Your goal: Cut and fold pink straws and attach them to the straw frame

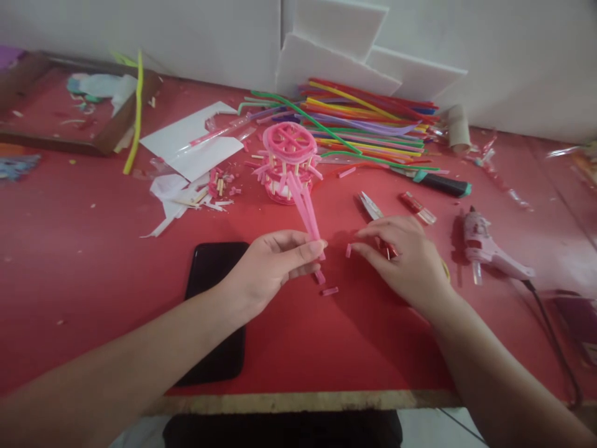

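The left hand [275, 261] gripped a small bunch of pink strips [305, 211], closed with the thumb on one side and the fingers on the other. The strips rose from this grip toward twelve o'clock, and their upper ends came in front of the pink round frame [289, 165], which stood upright on the bench [116, 249]; whether they touched it, I could not tell.

At three o'clock from the left hand, the right hand [405, 258] was bent, with thumb and forefinger close together. A short pink piece [348, 250] was at the thumb tip, but whether it was pinched or only touched did not show clearly. The scissors [370, 205] were partly under this same hand, blades toward eleven o'clock, and I could not say if they were held. Another cut piece [329, 291] lay on the bench, at about four o'clock from the left hand.

In my judgement, the step in hand was the dividing of the strips into short lengths. The next move seemed to call for a free place for the short piece, a steady left grip with the strip ends kept even, and care about the blades, so near to the fingers.
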{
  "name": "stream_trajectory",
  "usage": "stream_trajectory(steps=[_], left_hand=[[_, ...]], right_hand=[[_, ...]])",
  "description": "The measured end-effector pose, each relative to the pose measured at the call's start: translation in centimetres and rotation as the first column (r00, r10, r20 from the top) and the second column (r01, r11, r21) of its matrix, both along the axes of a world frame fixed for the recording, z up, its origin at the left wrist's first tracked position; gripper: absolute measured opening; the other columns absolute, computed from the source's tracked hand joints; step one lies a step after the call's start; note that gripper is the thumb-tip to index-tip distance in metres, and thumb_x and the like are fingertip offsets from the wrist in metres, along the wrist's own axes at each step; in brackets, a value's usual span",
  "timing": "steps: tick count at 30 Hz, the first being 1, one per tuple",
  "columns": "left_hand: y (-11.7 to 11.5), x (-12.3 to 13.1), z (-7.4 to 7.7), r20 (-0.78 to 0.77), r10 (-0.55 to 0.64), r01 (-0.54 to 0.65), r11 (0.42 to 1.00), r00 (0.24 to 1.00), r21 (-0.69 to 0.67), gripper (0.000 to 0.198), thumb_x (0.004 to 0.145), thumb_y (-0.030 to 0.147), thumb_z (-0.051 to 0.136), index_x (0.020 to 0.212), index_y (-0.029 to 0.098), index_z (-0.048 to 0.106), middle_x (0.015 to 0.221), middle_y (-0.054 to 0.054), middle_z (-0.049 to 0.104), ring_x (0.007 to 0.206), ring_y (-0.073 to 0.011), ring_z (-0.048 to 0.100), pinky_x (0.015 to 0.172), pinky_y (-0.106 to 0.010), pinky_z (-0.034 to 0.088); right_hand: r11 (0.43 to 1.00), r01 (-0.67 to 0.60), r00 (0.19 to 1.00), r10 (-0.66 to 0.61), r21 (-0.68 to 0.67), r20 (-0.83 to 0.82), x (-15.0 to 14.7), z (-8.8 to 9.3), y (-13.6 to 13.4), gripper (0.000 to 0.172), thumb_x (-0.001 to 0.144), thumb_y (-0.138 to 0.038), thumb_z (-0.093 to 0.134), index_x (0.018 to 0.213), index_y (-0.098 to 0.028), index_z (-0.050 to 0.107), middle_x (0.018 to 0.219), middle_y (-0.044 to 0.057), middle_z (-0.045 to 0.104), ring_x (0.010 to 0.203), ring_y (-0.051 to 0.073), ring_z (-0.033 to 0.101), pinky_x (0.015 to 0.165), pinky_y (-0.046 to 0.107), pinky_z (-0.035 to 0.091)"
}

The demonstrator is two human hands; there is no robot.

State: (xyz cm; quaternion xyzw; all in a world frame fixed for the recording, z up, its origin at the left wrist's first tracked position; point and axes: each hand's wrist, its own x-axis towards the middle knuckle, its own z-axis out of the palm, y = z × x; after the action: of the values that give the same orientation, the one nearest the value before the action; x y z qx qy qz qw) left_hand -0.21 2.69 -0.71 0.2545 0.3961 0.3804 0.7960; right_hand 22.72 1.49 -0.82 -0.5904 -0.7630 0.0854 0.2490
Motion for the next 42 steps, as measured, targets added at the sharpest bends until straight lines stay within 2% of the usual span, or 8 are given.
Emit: stream_trajectory(steps=[4, 8, 14, 18, 20, 28, 33, 42], left_hand=[[0.0, 0.0, 0.1, 0.048, -0.001, 0.002, 1.000, 0.999, -0.021, 0.012, 0.068, 0.022, 0.087, 0.068, 0.018, 0.076, 0.074, 0.003, 0.074, 0.069, -0.0063, 0.067, 0.073, -0.017, 0.057], [0.1, 0.0, 0.2, 0.063, 0.006, -0.003, 0.999, 0.998, -0.048, 0.014, 0.067, 0.019, 0.087, 0.066, 0.016, 0.074, 0.070, 0.004, 0.072, 0.069, -0.0059, 0.067, 0.075, -0.017, 0.055], [0.1, 0.0, 0.0, 0.033, -0.021, 0.023, 0.999, 0.999, -0.045, 0.015, 0.068, 0.020, 0.087, 0.069, 0.016, 0.072, 0.071, 0.004, 0.072, 0.070, -0.0065, 0.067, 0.079, -0.020, 0.054], [-0.1, -0.1, 0.1, -0.061, -0.107, 0.110, 0.993, 0.992, 0.049, 0.017, 0.071, 0.025, 0.085, 0.071, 0.015, 0.071, 0.071, 0.004, 0.072, 0.070, -0.0070, 0.066, 0.079, -0.022, 0.053], [-0.2, 0.0, 0.3, -0.130, -0.165, 0.177, 0.980, 0.978, 0.087, 0.020, 0.071, 0.029, 0.085, 0.072, 0.014, 0.071, 0.072, 0.002, 0.073, 0.071, -0.0088, 0.067, 0.081, -0.024, 0.053], [-0.3, 0.1, 0.8, -0.101, -0.289, 0.288, 0.957, 0.952, -0.030, 0.024, 0.064, 0.028, 0.089, 0.068, 0.013, 0.071, 0.070, -0.004, 0.076, 0.068, -0.0134, 0.071, 0.070, -0.025, 0.056], [-0.2, 0.0, 0.9, -0.134, -0.317, 0.317, 0.948, 0.939, -0.028, 0.019, 0.064, 0.028, 0.089, 0.072, 0.014, 0.078, 0.070, -0.005, 0.076, 0.066, -0.0116, 0.069, 0.067, -0.022, 0.055], [-0.4, 0.0, 0.6, -0.092, -0.316, 0.321, 0.946, 0.944, 0.044, 0.020, 0.070, 0.030, 0.085, 0.073, 0.013, 0.075, 0.067, -0.002, 0.072, 0.063, -0.0097, 0.064, 0.068, -0.023, 0.054]], right_hand=[[0.996, 0.001, 0.991, 0.011, -0.093, 0.132, -0.3, -0.3, -0.2, 0.016, 0.084, -0.039, 0.072, 0.092, -0.025, 0.073, 0.101, 0.006, 0.070, 0.097, 0.029, 0.060, 0.085, 0.046, 0.042], [0.993, -0.038, 0.993, 0.050, -0.109, 0.111, -0.7, -0.5, -0.3, 0.011, 0.086, -0.034, 0.069, 0.087, -0.023, 0.070, 0.095, 0.007, 0.068, 0.093, 0.028, 0.058, 0.081, 0.044, 0.041], [0.984, -0.102, 0.980, 0.075, -0.143, -0.182, -1.5, 0.4, -0.5, 0.009, 0.090, -0.026, 0.063, 0.082, -0.022, 0.065, 0.088, 0.004, 0.067, 0.086, 0.022, 0.060, 0.083, 0.040, 0.044], [0.930, -0.268, 0.857, 0.111, -0.251, -0.503, -2.2, 1.6, -1.2, 0.012, 0.093, -0.031, 0.061, 0.085, -0.022, 0.064, 0.086, 0.002, 0.063, 0.079, 0.016, 0.060, 0.074, 0.030, 0.048], [0.904, -0.330, 0.814, 0.126, -0.272, -0.567, -2.5, 1.8, -1.4, 0.013, 0.094, -0.031, 0.060, 0.087, -0.022, 0.064, 0.086, 0.001, 0.061, 0.078, 0.014, 0.060, 0.073, 0.028, 0.048], [0.932, -0.307, 0.848, 0.176, -0.193, -0.501, -3.1, 1.7, -1.9, 0.009, 0.094, -0.023, 0.059, 0.086, -0.021, 0.063, 0.086, 0.002, 0.060, 0.080, 0.015, 0.059, 0.076, 0.030, 0.049], [0.953, -0.278, 0.858, 0.191, -0.118, -0.477, -3.4, 1.5, -2.1, 0.007, 0.093, -0.021, 0.059, 0.087, -0.022, 0.062, 0.087, 0.002, 0.062, 0.082, 0.016, 0.061, 0.078, 0.032, 0.050], [0.957, -0.257, 0.808, 0.139, -0.131, -0.573, -4.1, 1.4, -2.5, 0.006, 0.094, -0.023, 0.059, 0.089, -0.022, 0.062, 0.084, 0.002, 0.065, 0.077, 0.015, 0.063, 0.073, 0.031, 0.053]])
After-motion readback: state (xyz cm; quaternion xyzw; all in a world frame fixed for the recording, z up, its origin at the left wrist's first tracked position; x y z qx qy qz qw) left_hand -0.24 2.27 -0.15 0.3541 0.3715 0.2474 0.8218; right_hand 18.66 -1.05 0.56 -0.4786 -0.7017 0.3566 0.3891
